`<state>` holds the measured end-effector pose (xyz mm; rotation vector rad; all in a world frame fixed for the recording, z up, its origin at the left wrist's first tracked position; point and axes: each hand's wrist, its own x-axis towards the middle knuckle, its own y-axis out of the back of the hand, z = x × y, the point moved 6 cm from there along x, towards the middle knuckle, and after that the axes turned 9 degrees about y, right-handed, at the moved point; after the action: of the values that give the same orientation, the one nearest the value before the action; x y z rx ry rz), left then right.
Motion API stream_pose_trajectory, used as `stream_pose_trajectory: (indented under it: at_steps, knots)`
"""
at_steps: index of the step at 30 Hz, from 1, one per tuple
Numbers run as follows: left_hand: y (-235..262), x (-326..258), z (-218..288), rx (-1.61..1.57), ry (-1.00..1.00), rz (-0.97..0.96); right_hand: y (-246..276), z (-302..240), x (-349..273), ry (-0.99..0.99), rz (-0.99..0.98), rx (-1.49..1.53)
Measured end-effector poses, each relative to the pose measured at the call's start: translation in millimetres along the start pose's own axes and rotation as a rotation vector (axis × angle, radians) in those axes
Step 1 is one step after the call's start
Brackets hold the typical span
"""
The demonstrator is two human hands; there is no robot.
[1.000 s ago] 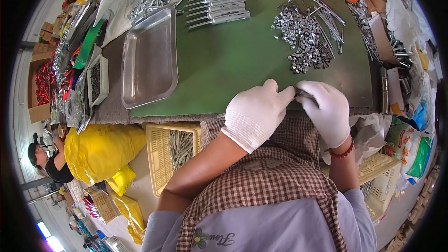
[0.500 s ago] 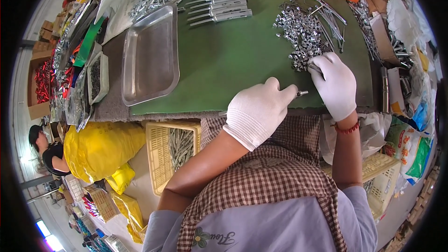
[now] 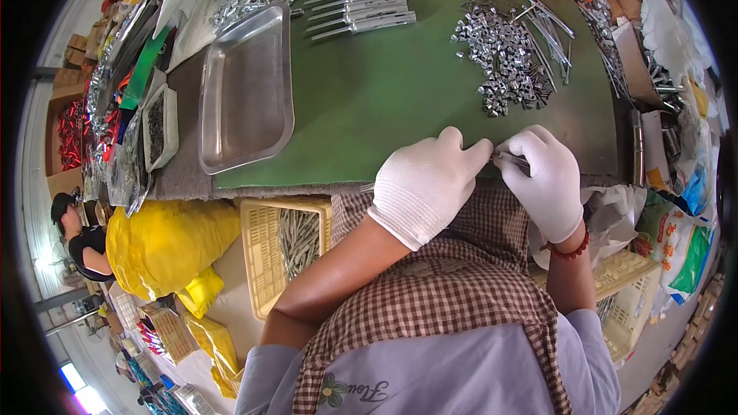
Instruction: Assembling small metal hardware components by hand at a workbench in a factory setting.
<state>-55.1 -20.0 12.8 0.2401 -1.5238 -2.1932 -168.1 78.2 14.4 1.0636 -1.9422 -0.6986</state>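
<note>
At the near edge of the green felt-covered worktop (image 3: 400, 100), both white-gloved hands meet, close to the person's checked apron. The left hand (image 3: 427, 184) is curled, thumb and forefinger pinched toward the right hand (image 3: 542, 177), which is closed around a small slim silver metal piece (image 3: 511, 159). It spans the gap between the fingertips, so each hand seems to steady one end while the parts are fitted. Whether the left fingers actually grip it I cannot tell.

Toward the far right corner lies a loose heap of small shiny metal fittings (image 3: 500, 58) with thin rods beside it, within easy reach of the right hand. A shallow rectangular steel tray (image 3: 246, 92) sits at the left edge. A yellow slatted plastic basket of metal rods (image 3: 288, 242) stands below the near edge.
</note>
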Motion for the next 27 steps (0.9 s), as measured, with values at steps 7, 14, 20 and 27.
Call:
stream_pose_trajectory:
  at_steps: [7, 14, 20, 27]
  knots:
    - [-2.8, -1.9, -0.1, 0.081, -0.029, -0.028, 1.1, -3.6, 3.3, -0.025, -0.066, -0.086]
    - [-4.2, -1.1, -0.3, 0.096, -0.045, -0.058, 1.4, -1.7, 12.4, -0.015, -0.183, -0.104]
    - [-3.8, -0.7, 0.5, 0.077, -0.035, -0.087, 14.4, 7.3, 10.5, -0.052, 0.001, 0.124]
    - [-7.0, -0.2, 0.6, 0.098, -0.045, -0.09, -22.4, 11.5, 24.4, -0.299, 0.465, 1.527]
